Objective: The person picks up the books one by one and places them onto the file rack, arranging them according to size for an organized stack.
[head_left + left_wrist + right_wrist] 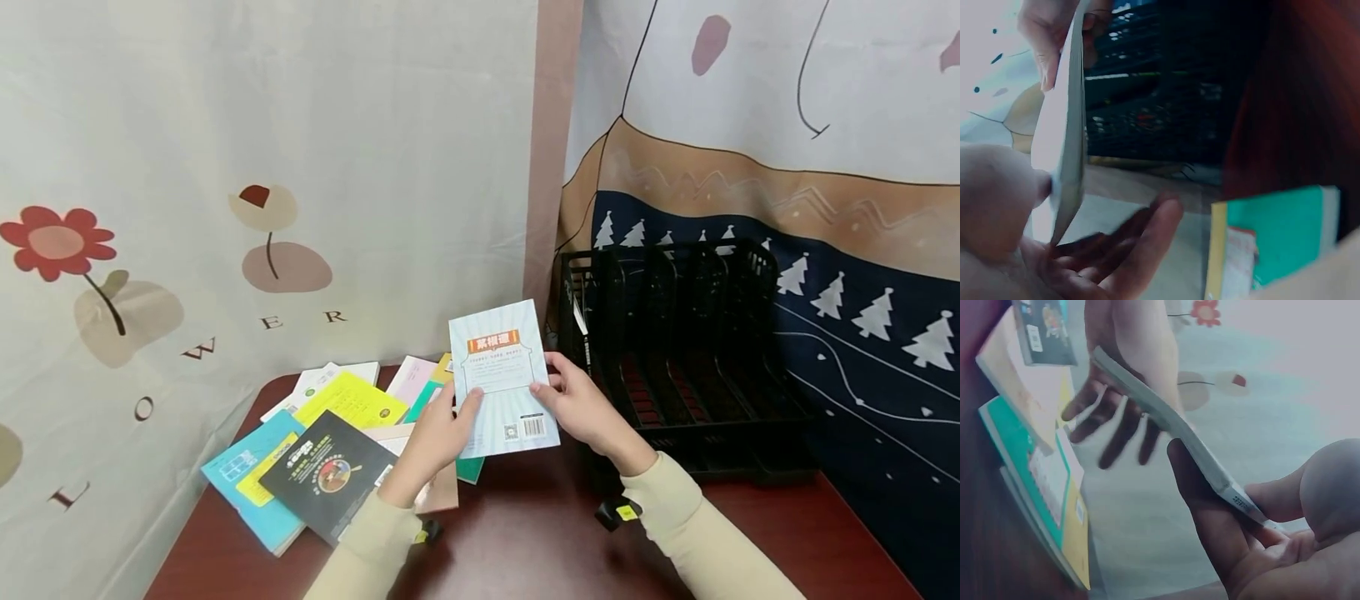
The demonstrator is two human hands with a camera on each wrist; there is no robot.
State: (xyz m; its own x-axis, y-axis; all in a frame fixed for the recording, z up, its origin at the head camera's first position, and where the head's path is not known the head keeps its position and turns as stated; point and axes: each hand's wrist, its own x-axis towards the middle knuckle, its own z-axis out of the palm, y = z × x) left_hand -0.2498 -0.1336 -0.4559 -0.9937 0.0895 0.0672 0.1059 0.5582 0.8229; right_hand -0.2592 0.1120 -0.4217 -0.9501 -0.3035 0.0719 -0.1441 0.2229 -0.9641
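A thin light-blue book (502, 421) with an orange title band and a barcode is held up above the table, its printed cover facing the head camera. My left hand (438, 429) holds its left edge, thumb on the cover. In the right wrist view the fingers of that left hand (1141, 375) spread out behind the book (1166, 419). At the right edge my right hand (588, 404) pinches the book between thumb and fingers. Below and left lies a loose pile with a black book (307, 492), a blue book (251, 467) and a yellow book (352, 404).
A black plastic rack (697, 429) with upright dividers stands at the right on the dark red table (540, 542). One thin book or sheet (579, 321) shows at its left side. Printed curtains (420, 167) hang behind. A green book (1279, 237) lies near the left hand.
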